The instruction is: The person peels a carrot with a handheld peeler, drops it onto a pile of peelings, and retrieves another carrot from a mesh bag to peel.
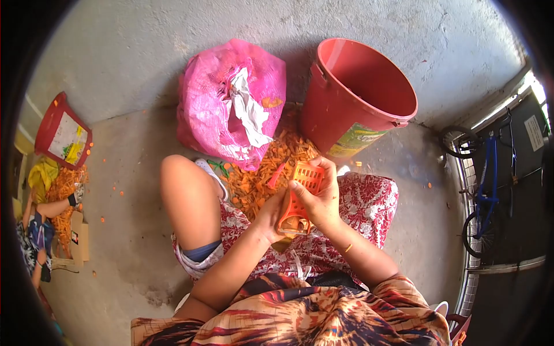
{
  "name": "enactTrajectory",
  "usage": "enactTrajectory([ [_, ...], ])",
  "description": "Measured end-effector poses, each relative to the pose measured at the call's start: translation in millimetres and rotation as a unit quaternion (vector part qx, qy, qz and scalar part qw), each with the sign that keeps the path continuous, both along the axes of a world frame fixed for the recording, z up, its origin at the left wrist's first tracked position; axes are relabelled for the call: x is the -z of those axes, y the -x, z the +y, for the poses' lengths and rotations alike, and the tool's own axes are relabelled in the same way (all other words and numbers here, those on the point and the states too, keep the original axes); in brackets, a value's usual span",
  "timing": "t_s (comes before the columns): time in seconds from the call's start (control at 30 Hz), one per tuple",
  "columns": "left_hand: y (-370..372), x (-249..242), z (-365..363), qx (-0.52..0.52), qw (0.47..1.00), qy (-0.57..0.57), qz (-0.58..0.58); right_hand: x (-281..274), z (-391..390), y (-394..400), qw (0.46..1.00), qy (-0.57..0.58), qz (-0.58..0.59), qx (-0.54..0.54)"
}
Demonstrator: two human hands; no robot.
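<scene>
Both my hands hold an orange plastic hand grater (pixel 309 177) with slots at its far end and a frame at its near end, above my lap. My right hand (pixel 324 199) is closed round its right side, the thumb lying on top. My left hand (pixel 271 218) is closed on its left and lower part, its fingers partly hidden underneath. Something pale orange shows in the near frame; I cannot make out what. Beyond my hands lies a heap of cut carrot pieces (pixel 248 187), with a pinkish-red slim object (pixel 277 176) on it.
A pink mesh sack (pixel 196 109) with white material at its mouth stands by the wall. Right of it is a large red bucket (pixel 323 109). Far left, another person (pixel 40 230) sits near a smaller red bucket (pixel 43 132). A blue bicycle (pixel 489 184) is at right.
</scene>
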State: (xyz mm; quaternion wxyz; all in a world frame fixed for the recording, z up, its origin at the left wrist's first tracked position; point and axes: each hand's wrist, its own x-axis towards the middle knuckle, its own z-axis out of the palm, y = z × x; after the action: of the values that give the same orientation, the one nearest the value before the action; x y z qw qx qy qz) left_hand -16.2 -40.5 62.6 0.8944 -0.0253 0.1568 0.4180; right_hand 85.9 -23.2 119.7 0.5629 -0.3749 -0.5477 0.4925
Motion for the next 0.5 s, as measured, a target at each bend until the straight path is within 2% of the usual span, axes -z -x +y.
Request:
enactTrajectory([
  [0.1, -3, -5, 1, 0.002, 1.0, 0.007, 0.024, 6, 4, -2, 0.998, 0.008, -0.062, 0.023],
  [0.2, 6, 7, -2, 0.067, 0.989, -0.133, 0.007, 2, 20, -9, 0.992, -0.009, -0.076, 0.097],
  [0.3, 7, 4, -6, 0.097, 0.988, -0.115, 0.033, -4, 60, -31, 0.976, 0.007, -0.087, 0.202],
  [0.37, 8, -3, -7, 0.122, 0.989, -0.07, 0.043, 25, 107, -66, 0.939, -0.104, -0.104, 0.312],
  [0.43, 12, -6, -10, 0.153, 0.987, -0.04, 0.019, 2, 115, -80, 0.926, -0.05, -0.076, 0.368],
  [0.47, 11, 4, -9, 0.139, 0.988, -0.065, 0.01, -8, 110, -78, 0.929, -0.056, -0.086, 0.355],
  [0.5, 11, 7, -8, 0.118, 0.992, -0.049, 0.017, -20, 98, -69, 0.951, -0.038, -0.078, 0.298],
])
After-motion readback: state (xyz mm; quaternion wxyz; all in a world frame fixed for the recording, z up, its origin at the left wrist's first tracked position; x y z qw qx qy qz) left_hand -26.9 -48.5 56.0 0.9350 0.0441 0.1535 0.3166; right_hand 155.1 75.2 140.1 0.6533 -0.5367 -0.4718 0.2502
